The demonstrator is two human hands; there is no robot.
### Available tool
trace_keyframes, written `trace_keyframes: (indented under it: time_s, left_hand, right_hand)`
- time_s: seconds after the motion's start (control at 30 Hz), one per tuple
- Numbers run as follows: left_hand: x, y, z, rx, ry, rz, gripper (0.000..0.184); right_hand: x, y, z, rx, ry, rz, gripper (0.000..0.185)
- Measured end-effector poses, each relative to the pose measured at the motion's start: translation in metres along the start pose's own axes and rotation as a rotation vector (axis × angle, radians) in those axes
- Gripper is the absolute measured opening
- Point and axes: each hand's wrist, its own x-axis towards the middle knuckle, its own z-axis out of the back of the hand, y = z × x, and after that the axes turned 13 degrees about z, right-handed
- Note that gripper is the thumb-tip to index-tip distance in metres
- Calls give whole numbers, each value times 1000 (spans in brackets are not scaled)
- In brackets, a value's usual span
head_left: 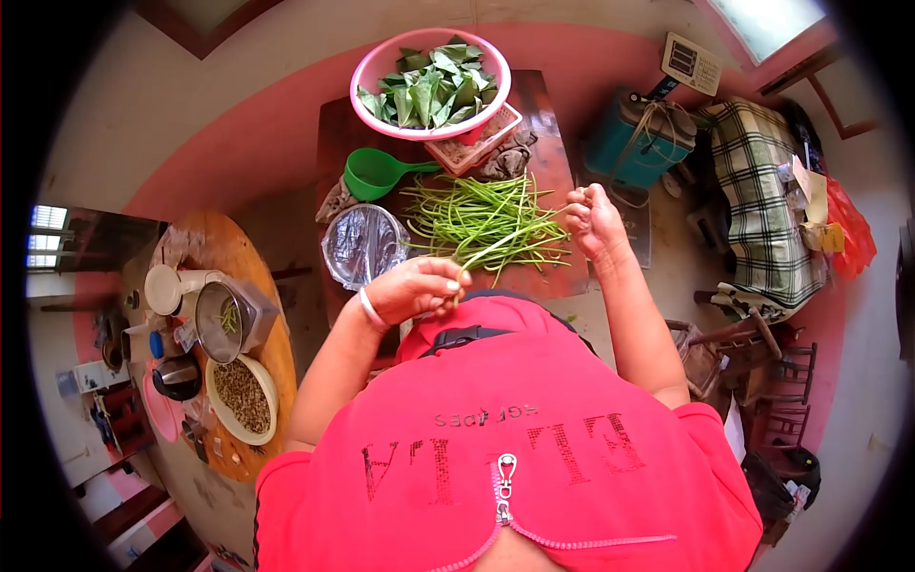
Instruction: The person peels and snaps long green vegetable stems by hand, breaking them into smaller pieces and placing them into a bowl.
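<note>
Long green stems [491, 221] lie in a loose pile on the dark red table in front of me. At the pile's near edge, my left hand [416, 289], with a white bangle on its wrist, is closed with thumb and finger pinched on a green stem [465, 271]. Raised just past the pile's right side, my right hand [597, 224] has its fingers curled together; whatever they may hold is too small to make out. A bowl covered in clear plastic [362, 246] sits left of the stems, with a green ladle [374, 174] behind it.
A pink basin of green leaves [431, 88] stands at the table's back, beside a pink basket [481, 143]. To the left, a wooden round table [217, 250] carries a strainer, a kettle and a bowl of brown bits [243, 400]. A teal box [637, 138] and wooden stools stand right.
</note>
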Motion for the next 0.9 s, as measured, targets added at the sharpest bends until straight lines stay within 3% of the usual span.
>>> trace_keyframes:
  time_s: [0.07, 0.13, 0.4, 0.53, 0.6, 0.7, 0.73, 0.83, 0.9]
  left_hand:
    - [-15, 0, 9, 49, 78, 23, 16]
    - [-36, 0, 10, 152, -20, 46, 14]
    - [-88, 6, 24, 274, -30, 105, 14]
    - [-72, 12, 30, 144, 39, -166, 22]
    - [-48, 13, 28, -85, -25, -211, 24]
    - [-6, 13, 11, -298, -98, -272, 23]
    - [6, 14, 8, -354, -100, -275, 22]
    - [29, 16, -6, -405, -136, -272, 22]
    - [37, 16, -13, -402, -133, -268, 22]
  right_hand:
    - [3, 15, 17, -30, -42, 18, 16]
    - [3, 31, 32, -62, -140, 68, 16]
    - [-1, 86, 126, -230, -482, 343, 12]
    - [-14, 78, 135, -409, -551, 346, 13]
    - [-19, 54, 116, -562, -472, 259, 14]
    - [-52, 4, 34, -844, -124, 119, 12]
    - [-60, -7, 14, -1003, 24, 61, 20]
    - [-78, -51, -31, -1142, 471, 276, 24]
    - [-94, -53, -62, -1220, 543, 312, 22]
